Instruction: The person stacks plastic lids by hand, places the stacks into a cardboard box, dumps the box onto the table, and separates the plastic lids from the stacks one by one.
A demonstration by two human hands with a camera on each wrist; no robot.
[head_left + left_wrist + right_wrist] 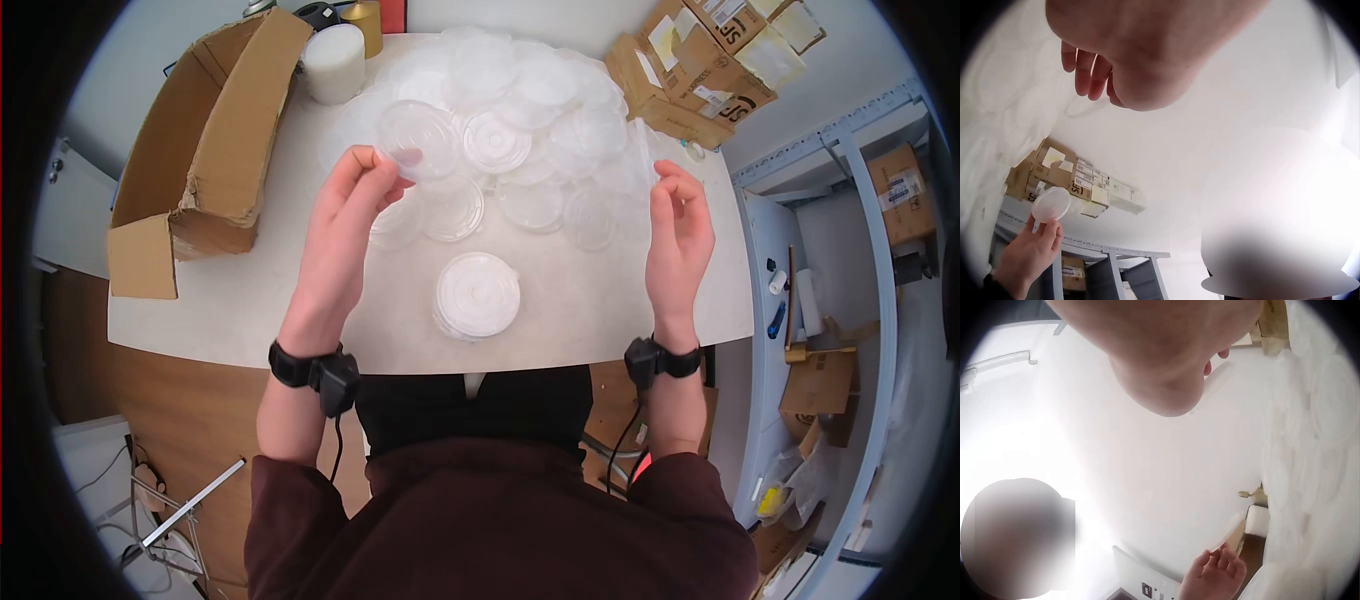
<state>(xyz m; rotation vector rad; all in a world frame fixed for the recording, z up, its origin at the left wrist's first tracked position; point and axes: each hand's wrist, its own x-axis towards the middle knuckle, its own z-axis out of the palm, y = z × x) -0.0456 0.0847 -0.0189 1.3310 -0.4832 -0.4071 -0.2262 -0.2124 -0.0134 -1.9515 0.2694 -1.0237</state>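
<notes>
Between thumb and fingers, my left hand [345, 220] pinches a clear round plastic lid [425, 125], raised over the table. My right hand [680, 235] holds another clear lid [641, 155], which appears nearly edge-on in the head view. Seen from the left wrist, that second lid [1052, 204] shows its round face above the right hand's fingertips. A stack of lids [478, 293] stands near the front edge, between my forearms. Beyond the hands spreads a loose pile of similar lids [497, 140].
An open cardboard box [235, 140] stands at the table's left, beside a white cylindrical tub [334, 65]. Taped cartons [700, 75] are stacked at the back right. Grey shelving [840, 280] flanks the white table [240, 310] on the right.
</notes>
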